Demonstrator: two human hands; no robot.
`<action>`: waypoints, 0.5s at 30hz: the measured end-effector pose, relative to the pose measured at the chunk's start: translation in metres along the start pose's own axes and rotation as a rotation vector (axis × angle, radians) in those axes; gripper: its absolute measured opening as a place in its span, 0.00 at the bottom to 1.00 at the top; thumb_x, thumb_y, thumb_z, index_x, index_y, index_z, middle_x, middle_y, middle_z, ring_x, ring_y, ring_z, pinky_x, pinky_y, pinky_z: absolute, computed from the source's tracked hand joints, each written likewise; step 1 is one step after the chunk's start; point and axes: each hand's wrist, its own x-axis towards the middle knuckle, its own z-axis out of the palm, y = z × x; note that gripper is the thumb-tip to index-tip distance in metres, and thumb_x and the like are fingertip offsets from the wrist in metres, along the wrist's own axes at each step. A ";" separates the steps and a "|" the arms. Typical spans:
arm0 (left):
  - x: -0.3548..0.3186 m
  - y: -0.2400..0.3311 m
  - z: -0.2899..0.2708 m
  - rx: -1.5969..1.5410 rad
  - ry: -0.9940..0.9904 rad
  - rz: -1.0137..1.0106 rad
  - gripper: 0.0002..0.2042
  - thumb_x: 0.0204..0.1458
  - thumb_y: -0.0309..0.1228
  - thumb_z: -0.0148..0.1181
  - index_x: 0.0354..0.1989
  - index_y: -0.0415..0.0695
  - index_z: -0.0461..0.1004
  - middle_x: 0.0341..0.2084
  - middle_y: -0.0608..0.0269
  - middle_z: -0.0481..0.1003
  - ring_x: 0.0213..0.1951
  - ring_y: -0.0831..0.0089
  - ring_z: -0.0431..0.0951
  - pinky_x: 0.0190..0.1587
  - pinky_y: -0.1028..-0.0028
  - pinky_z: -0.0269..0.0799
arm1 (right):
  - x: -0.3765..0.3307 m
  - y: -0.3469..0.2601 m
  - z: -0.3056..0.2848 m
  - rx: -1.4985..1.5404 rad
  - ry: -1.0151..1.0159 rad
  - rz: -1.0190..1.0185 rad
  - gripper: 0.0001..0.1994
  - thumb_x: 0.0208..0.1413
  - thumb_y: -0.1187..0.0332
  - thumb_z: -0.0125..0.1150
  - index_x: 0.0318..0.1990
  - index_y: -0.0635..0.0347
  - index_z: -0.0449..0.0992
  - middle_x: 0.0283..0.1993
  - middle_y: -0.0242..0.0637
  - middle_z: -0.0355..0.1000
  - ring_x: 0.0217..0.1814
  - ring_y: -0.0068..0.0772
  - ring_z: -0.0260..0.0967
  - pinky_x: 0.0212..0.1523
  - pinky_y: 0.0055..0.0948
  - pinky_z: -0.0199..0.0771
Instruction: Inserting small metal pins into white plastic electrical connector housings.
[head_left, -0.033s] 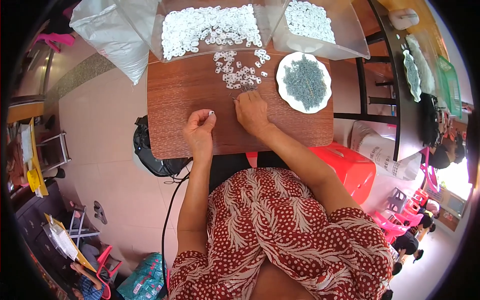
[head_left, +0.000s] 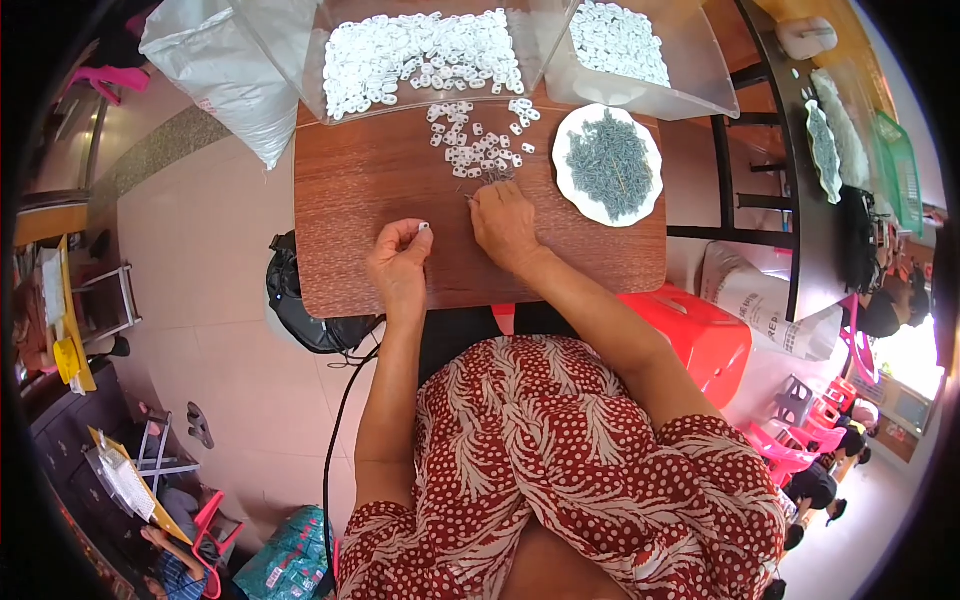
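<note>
A: Item one, the hands. How do they stand?

B: Left hand (head_left: 400, 262) raised just off the wooden table (head_left: 380, 200), thumb and forefinger pinched together on a small white plastic piece (head_left: 424, 228), held up near the fingertips, seemingly so its open side can be reached. Right hand (head_left: 505, 222) lies palm down on the table, fingers closed on the near edge of a loose scatter; whether it grips anything I cannot tell, though thin dark metal bits (head_left: 490, 180) show just past its fingertips.

A: Item two, that scatter?

B: Loose white plastic pieces (head_left: 480, 140), spread directly ahead of the right hand, probably tipped out to be within easy picking range of both hands.

A: Containers?

B: Three. Clear plastic tray (head_left: 300, 60), beyond the left hand at the far table edge, filled with the same white pieces (head_left: 420, 60). Second clear tray (head_left: 710, 95), beyond and to the right of the right hand, holding a smaller layer of white pieces (head_left: 620, 40). White round plate (head_left: 572, 195), just to the right of the right hand, heaped with small grey metal parts (head_left: 610, 165); likely set there for that hand's short reach.

A: Anything else?

B: White sack (head_left: 215, 60) on the floor, off to the left past the left hand. Red plastic stool (head_left: 700, 335) beside the right forearm.
</note>
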 end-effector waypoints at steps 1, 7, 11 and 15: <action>-0.001 0.001 0.001 -0.066 -0.024 -0.072 0.03 0.46 0.20 0.60 0.30 0.38 0.75 0.23 0.68 0.72 0.23 0.82 0.68 0.26 0.83 0.63 | -0.001 0.001 -0.002 -0.002 0.000 -0.001 0.07 0.43 0.72 0.59 0.26 0.60 0.66 0.28 0.43 0.65 0.35 0.45 0.65 0.31 0.39 0.69; -0.004 0.007 0.004 -0.296 -0.089 -0.296 0.03 0.49 0.22 0.58 0.32 0.37 0.73 0.23 0.63 0.74 0.23 0.78 0.71 0.23 0.81 0.64 | -0.002 -0.005 -0.027 0.276 -0.048 0.164 0.05 0.45 0.73 0.60 0.28 0.61 0.69 0.26 0.42 0.69 0.29 0.44 0.67 0.30 0.36 0.66; -0.012 0.017 0.011 -0.313 -0.119 -0.321 0.04 0.50 0.22 0.58 0.33 0.37 0.73 0.24 0.61 0.73 0.23 0.76 0.71 0.23 0.81 0.65 | -0.002 -0.020 -0.050 0.619 -0.179 0.360 0.03 0.46 0.77 0.57 0.29 0.63 0.71 0.27 0.42 0.70 0.29 0.37 0.68 0.30 0.30 0.66; -0.018 0.022 0.012 -0.427 -0.199 -0.380 0.05 0.50 0.25 0.58 0.34 0.39 0.73 0.22 0.62 0.74 0.20 0.78 0.71 0.22 0.81 0.65 | -0.001 -0.032 -0.065 0.911 -0.219 0.407 0.03 0.47 0.79 0.57 0.31 0.65 0.72 0.27 0.32 0.70 0.30 0.21 0.65 0.30 0.22 0.65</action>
